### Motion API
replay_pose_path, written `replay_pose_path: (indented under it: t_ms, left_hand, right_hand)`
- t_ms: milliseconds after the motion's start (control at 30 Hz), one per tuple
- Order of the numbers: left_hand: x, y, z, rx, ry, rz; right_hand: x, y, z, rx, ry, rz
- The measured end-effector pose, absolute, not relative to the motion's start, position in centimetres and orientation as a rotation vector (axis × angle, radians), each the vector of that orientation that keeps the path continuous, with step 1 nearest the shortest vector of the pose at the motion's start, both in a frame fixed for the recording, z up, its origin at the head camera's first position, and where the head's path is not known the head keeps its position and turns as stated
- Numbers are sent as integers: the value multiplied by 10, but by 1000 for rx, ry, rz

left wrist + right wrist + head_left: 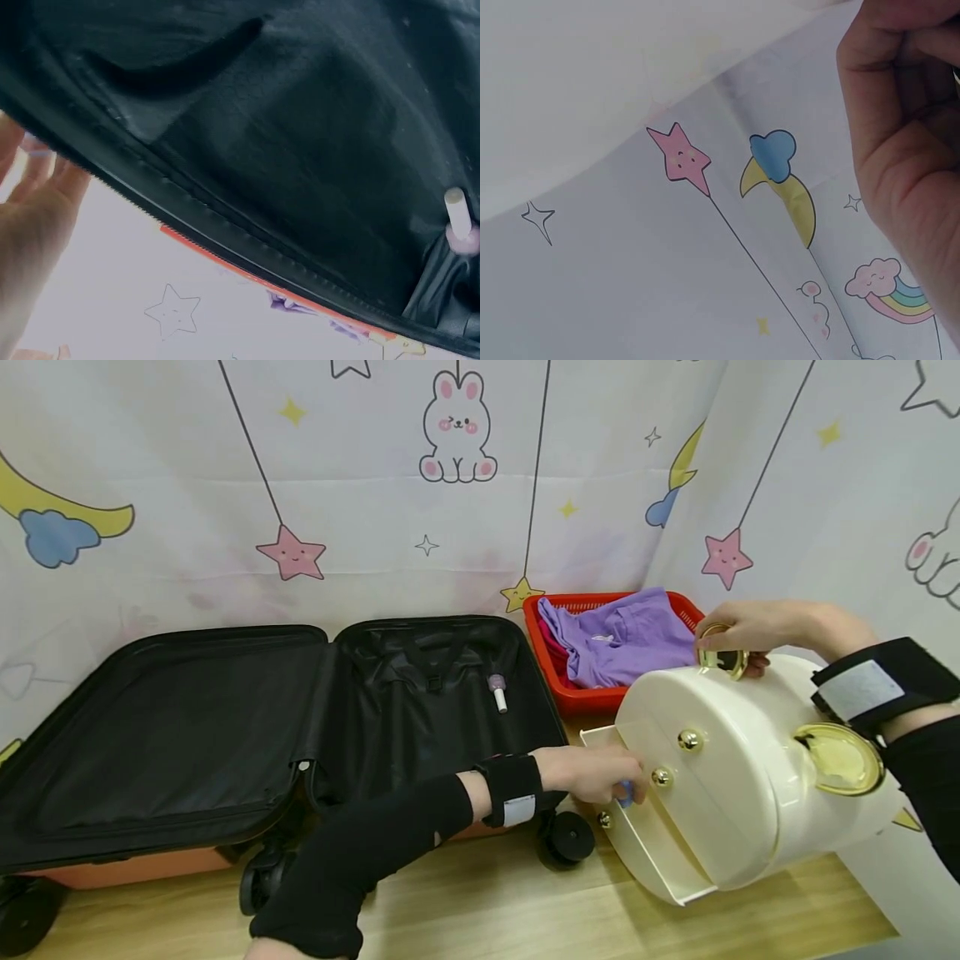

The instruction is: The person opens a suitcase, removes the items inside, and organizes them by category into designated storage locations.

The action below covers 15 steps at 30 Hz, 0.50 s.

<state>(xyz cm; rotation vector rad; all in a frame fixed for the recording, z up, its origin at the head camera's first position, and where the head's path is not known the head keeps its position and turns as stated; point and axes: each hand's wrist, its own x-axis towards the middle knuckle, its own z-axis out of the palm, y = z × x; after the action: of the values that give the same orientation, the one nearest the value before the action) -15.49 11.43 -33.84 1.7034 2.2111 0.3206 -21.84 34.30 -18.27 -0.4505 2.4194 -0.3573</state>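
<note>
The left hand (592,772) reaches into the pulled-out drawer (648,847) of a glossy cream plastic box (750,793), its fingers curled round a small blue thing (626,792) that is mostly hidden; what it is cannot be told. The right hand (738,631) grips a round gold handle (722,658) on the box's top edge, fingers bent over it. The box is rounded like a drum, tilted toward the left hand, with its lower edge on the pale wooden surface (487,902). Small shiny gold knobs (688,740) stud its front, and a gold oval fitting (840,758) sits on its side. The shallow drawer slants down and out of the tilted box.

Both forearms wear black sleeves with black wrist straps (513,787).

Just behind the box stands a red perforated plastic basket (570,693) holding soft, crumpled purple cloth (615,639). To the left a suitcase (285,727) lies wide open, its two halves lined in matte black fabric, its shell orange underneath, with black wheels (570,837) resting on the surface. A small white and pink tube (498,692) lies in its right half. Behind everything hangs a white curtain (450,485) printed with a rabbit, stars, moons and clouds.
</note>
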Motion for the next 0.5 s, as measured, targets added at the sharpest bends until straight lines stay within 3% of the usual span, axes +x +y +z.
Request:
replay_pose_path:
  t_ms: [333, 500]
  left_hand:
    - [-159, 103, -334, 1663, 2208, 296]
    - [-186, 75, -311, 1529, 2308, 435]
  right_hand:
    - [-220, 342, -184, -459, 2422, -364]
    - [-220, 342, -183, -454, 2416, -361]
